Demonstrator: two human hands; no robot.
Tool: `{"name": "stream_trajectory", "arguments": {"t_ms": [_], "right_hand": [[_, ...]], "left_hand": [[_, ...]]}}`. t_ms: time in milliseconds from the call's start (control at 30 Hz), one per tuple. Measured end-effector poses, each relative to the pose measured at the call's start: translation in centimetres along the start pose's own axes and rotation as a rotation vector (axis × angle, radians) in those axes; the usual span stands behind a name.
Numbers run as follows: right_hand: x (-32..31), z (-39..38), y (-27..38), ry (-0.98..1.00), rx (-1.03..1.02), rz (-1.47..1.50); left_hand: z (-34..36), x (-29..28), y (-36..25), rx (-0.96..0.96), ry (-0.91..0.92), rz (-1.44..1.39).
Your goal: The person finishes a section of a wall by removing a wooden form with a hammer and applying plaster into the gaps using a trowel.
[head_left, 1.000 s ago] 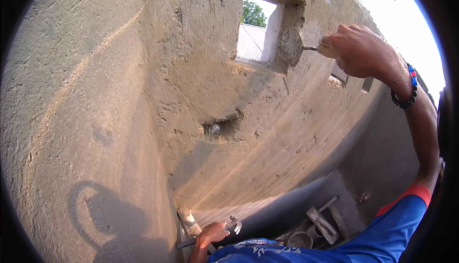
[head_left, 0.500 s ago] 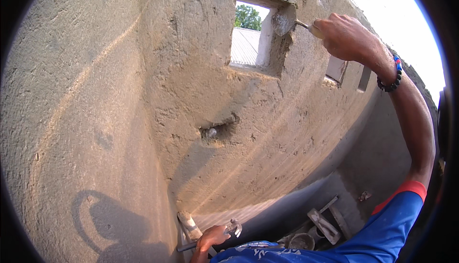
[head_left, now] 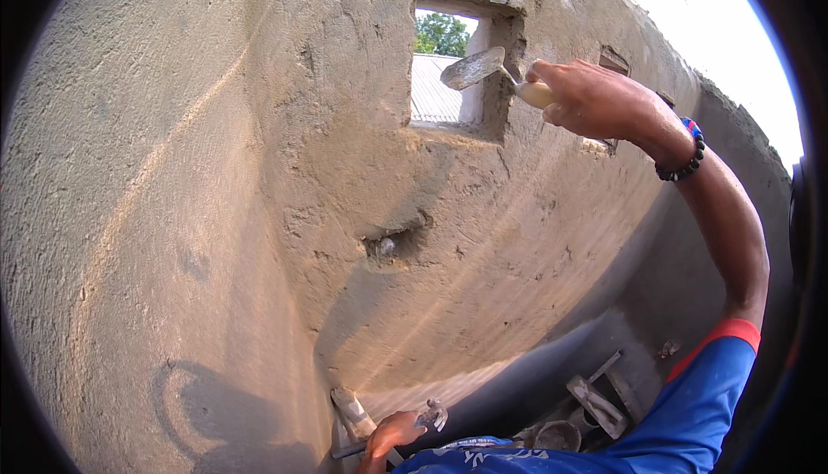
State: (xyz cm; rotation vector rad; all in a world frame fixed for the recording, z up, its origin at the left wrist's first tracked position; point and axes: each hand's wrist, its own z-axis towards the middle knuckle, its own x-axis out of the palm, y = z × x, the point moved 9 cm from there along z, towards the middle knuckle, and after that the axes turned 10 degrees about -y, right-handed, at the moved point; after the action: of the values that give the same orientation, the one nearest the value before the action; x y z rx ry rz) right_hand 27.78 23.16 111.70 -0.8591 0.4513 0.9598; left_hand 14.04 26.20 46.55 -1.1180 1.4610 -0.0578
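Observation:
My right hand is raised beside a small square window opening in the rough plastered wall. It is closed round the pale handle of a trowel, whose mortar-smeared blade lies across the opening, pointing left. Low down near the wall corner, my left hand is closed on what looks like a claw hammer; the claw-like head shows at one side and a dark handle end at the other. Between the hands, a ragged hole breaks the wall surface.
A plastered side wall rises at left, meeting the front wall in a corner. Below right lie a bucket and a wooden float or similar handled board. A pale tube-like piece leans by my left hand.
My right hand has drawn the trowel down and left from the opening's upper right edge, turning the blade across the opening. My left hand keeps its grip and has hardly moved.

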Motion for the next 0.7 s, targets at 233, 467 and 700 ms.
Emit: {"name": "stream_trajectory", "arguments": {"t_ms": [233,467,700], "right_hand": [[4.0,-2.1,0.1,0.193,0.314,0.614],[3.4,0.3,-2.0,0.058,0.343,0.566],[0.3,2.7,-2.4,-0.097,0.316,0.434]], "left_hand": [[-0.7,-0.1,-0.7,0.062,-0.002,-0.027],[-1.3,-0.9,-1.1,0.047,-0.014,-0.066],[-0.9,-0.8,-0.5,-0.016,0.015,-0.021]]}}
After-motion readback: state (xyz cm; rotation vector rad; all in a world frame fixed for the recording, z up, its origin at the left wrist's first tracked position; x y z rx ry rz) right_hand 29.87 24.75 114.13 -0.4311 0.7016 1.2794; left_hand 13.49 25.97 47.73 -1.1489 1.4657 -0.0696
